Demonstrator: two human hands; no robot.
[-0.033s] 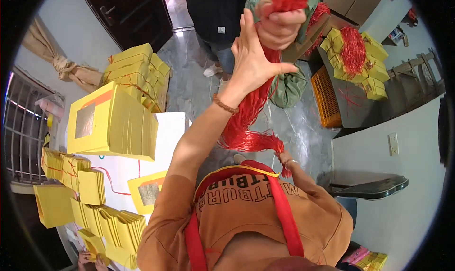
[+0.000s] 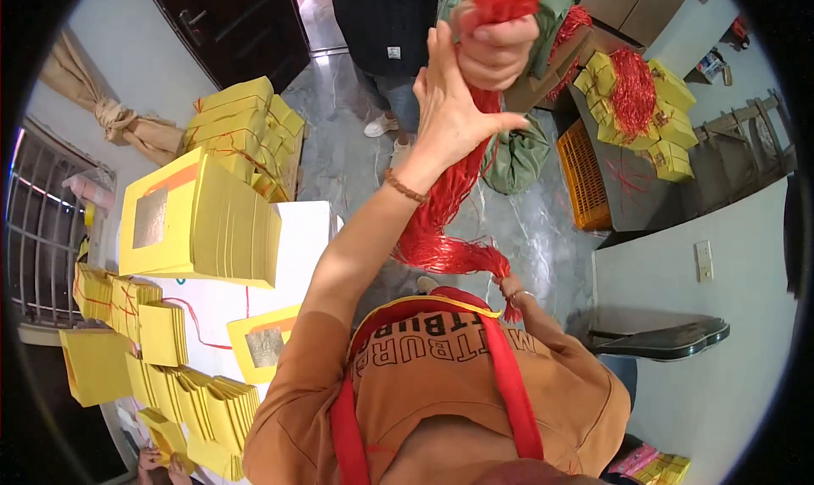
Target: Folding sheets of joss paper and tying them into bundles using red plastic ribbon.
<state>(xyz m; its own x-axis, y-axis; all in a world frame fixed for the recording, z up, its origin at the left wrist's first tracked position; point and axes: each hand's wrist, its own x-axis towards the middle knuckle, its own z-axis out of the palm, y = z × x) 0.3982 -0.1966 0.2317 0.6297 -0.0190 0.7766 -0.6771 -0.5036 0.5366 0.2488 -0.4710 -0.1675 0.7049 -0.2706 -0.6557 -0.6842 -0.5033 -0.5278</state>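
- The person's left hand (image 2: 454, 116) is spread, thumb held wide and palm empty, alongside the upper part of a bundle of red strands (image 2: 441, 252); whether it touches the strands cannot be told from this angle.
- The person's right hand (image 2: 512, 288) is clenched around the lower end of the bundle, in front of the waist.
- The two hands are well apart.
- The bundle hangs over the floor (image 2: 543, 222) and bends sideways toward the right hand.
- A co-worker's fist (image 2: 498, 52) grips its upper end, a tuft projecting above.
- Left: a white table (image 2: 303, 239) bears a tall yellow stack (image 2: 229, 231).
- Right: a dark table (image 2: 636, 209) carries yellow packs (image 2: 674, 129) topped with loose red strands (image 2: 632, 91); an orange crate (image 2: 582, 175) stands beside it.
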